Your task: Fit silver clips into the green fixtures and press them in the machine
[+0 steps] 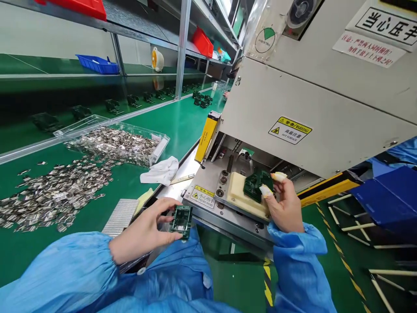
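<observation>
The left hand (148,230), fingers partly curled, grips a dark green rectangular plastic frame (181,221) by its edges. The right hand (286,202), thumb and fingertips pinched, holds a dark green plastic housing (258,185) at the cream block (239,191).

A factory assembly floor: a warning-labelled press machine (280,117) stands beside a long green bench (176,121) heaped with small metal pieces (61,191), under steel shelving (143,26).
</observation>
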`<state>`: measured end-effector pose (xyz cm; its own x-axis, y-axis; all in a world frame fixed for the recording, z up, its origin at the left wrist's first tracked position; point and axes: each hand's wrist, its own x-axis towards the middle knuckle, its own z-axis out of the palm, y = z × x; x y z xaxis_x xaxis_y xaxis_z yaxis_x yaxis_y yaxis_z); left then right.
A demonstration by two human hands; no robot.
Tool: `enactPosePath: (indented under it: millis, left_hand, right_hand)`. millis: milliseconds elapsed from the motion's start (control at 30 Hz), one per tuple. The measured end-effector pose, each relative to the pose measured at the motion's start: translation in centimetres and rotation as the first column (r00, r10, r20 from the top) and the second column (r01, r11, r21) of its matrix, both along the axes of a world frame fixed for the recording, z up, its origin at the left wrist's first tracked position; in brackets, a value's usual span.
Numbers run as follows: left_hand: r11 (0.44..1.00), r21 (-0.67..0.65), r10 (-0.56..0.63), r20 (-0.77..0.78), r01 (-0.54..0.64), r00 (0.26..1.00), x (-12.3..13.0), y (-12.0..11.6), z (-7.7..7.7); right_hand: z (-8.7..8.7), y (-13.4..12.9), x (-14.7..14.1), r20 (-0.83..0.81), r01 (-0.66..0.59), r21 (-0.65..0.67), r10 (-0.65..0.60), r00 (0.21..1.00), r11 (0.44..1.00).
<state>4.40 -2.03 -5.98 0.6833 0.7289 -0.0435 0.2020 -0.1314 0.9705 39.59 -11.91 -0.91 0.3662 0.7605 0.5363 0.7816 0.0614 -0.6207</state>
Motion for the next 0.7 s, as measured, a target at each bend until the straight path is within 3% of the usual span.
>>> enactPosePath:
  millis: [200,333,367,433,467,533,567,600,700]
  left_hand:
    - [0.994,0.113,-0.008,-0.052,0.014,0.999,1.2,0.4,-1.2]
    - [0.98,0.183,-0.058,-0.087,0.073,0.995,2.0,0.8,-1.2]
    - [0.979,0.186,-0.073,-0.083,0.088,0.994,2.2,0.9,-1.3]
    - [0.979,0.182,-0.08,-0.064,0.091,0.995,2.5,1.0,-1.4]
    - [0.981,0.177,-0.069,-0.054,0.077,0.996,2.6,1.1,-1.6]
    - [0.986,0.158,-0.038,-0.039,0.044,0.999,2.7,1.2,-1.9]
    - [0.988,0.148,-0.03,-0.035,0.035,0.999,2.7,1.3,-2.0]
    - [0.99,0.137,-0.029,-0.031,0.033,0.999,2.6,1.5,-2.1]
    - [0.995,0.087,-0.053,-0.022,0.055,0.998,2.4,2.0,-1.9]
  right_hand:
    - [1.7,0.0,0.9,0.129,-0.041,-0.173,0.063,0.99,0.984]
    - [1.9,-0.6,0.1,0.144,-0.037,-0.194,0.066,0.987,0.98]
    - [1.3,-1.4,0.0,0.139,-0.009,-0.175,0.034,0.99,0.985]
    - [-0.7,-3.8,0.1,0.118,0.168,-0.108,-0.155,0.981,0.98]
    - [-2.1,-5.4,0.4,0.096,0.338,-0.062,-0.331,0.939,0.939]
    - [-5.2,-8.8,1.2,-0.005,0.654,-0.075,-0.657,0.754,0.752]
    - [-6.8,-10.3,1.7,-0.052,0.699,-0.164,-0.714,0.699,0.696]
    - [-8.2,-11.6,2.0,-0.102,0.69,-0.216,-0.719,0.687,0.691]
    - [-11.2,-13.6,2.2,-0.239,0.699,-0.159,-0.714,0.658,0.697]
